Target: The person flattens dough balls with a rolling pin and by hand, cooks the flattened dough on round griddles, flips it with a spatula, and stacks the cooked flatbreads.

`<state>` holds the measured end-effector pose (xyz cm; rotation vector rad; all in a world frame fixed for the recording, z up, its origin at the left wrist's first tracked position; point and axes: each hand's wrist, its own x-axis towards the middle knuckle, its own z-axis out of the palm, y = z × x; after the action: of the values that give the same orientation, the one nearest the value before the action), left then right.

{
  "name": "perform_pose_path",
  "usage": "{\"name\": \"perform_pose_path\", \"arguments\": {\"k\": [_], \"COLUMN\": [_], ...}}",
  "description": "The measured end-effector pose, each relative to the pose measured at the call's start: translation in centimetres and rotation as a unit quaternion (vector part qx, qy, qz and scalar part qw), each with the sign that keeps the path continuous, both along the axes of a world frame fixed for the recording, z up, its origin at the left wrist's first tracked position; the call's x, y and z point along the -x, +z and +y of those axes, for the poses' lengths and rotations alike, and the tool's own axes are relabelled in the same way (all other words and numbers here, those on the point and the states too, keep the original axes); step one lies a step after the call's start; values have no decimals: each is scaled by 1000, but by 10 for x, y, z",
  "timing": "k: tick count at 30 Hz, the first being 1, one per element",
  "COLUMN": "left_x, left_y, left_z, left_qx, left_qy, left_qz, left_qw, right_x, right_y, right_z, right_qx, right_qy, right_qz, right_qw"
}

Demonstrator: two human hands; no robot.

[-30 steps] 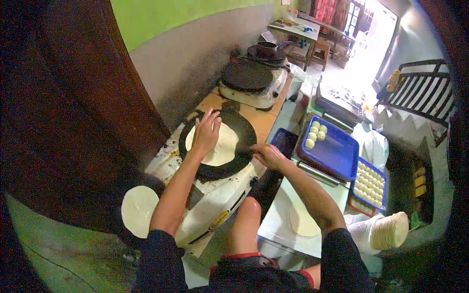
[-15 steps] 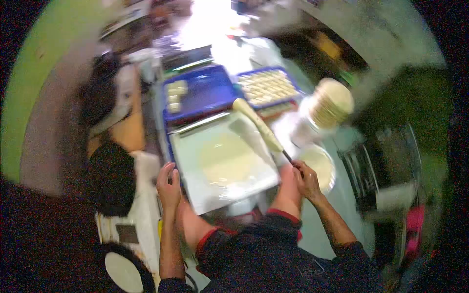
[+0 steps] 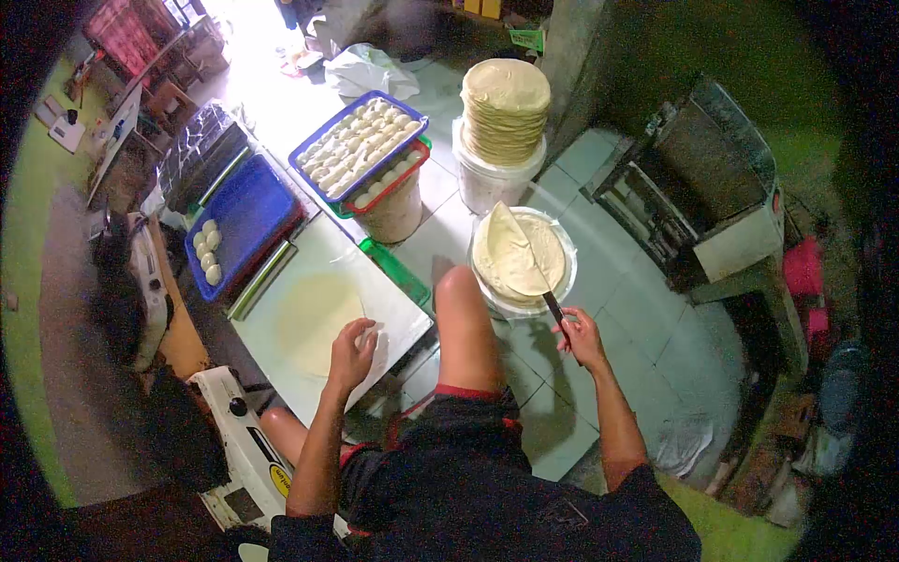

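Observation:
My right hand is closed round the black handle of a long spatula. A thin, pale dough sheet hangs over its blade, which is mostly hidden. That sheet lies over other round sheets on a white bucket; where it touches them I cannot tell exactly. My left hand is empty, fingers loosely curved and thumb apart, over the near edge of a white board. On the board is a pale yellow round patch, a thin sheet or a film of oil.
A tall stack of round sheets stands on another white bucket. Dough pieces fill a blue tray on a bucket; several dough balls sit in another blue tray. A metal machine stands right, a white appliance left.
My right hand has carried the spatula and dough sheet from beside the board to over the bucket. The view has turned right. My left hand has come over the board's near edge.

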<state>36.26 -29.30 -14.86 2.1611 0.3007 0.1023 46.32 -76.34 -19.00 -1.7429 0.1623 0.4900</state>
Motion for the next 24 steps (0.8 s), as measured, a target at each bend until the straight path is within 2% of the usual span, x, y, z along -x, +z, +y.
{"name": "perform_pose_path", "arguments": {"k": [4, 5, 8, 9, 12, 13, 16, 19, 22, 23, 24], "left_x": [24, 29, 38, 43, 50, 51, 53, 57, 70, 77, 84], "left_y": [-21, -22, 1, -3, -13, -12, -11, -15, -20, -21, -23], "left_z": [10, 13, 12, 15, 21, 20, 26, 36, 36, 35, 37], "left_qx": [-4, -4, -20, -1, 28, 17, -69, -131, -206, -236, -260], "left_qy": [10, 12, 30, 41, 60, 59, 37, 11, -45, -68, -90], "left_qz": [21, 26, 68, 61, 51, 55, 41, 48, 57, 60, 67], "left_qw": [1000, 1000, 997, 997, 997, 997, 996, 990, 976, 968, 959], "right_x": [-20, -21, -28, -28, -30, -32, -33, -23, -13, -11, -10], "right_y": [-84, -104, -123, -119, -118, -130, -140, -152, -159, -160, -147], "right_z": [-21, -25, -41, -46, -48, -47, -50, -40, -8, 3, 11], "right_qx": [95, 147, 228, 215, 345, 313, 271, 276, 318, 320, 305], "right_qy": [1, 12, -15, -21, 25, -20, -27, -58, -116, -126, -104], "right_qz": [0, -103, -183, -176, -314, -293, -77, -89, -230, -214, -123], "right_qw": [996, 984, 956, 960, 884, 903, 959, 955, 912, 914, 939]}}
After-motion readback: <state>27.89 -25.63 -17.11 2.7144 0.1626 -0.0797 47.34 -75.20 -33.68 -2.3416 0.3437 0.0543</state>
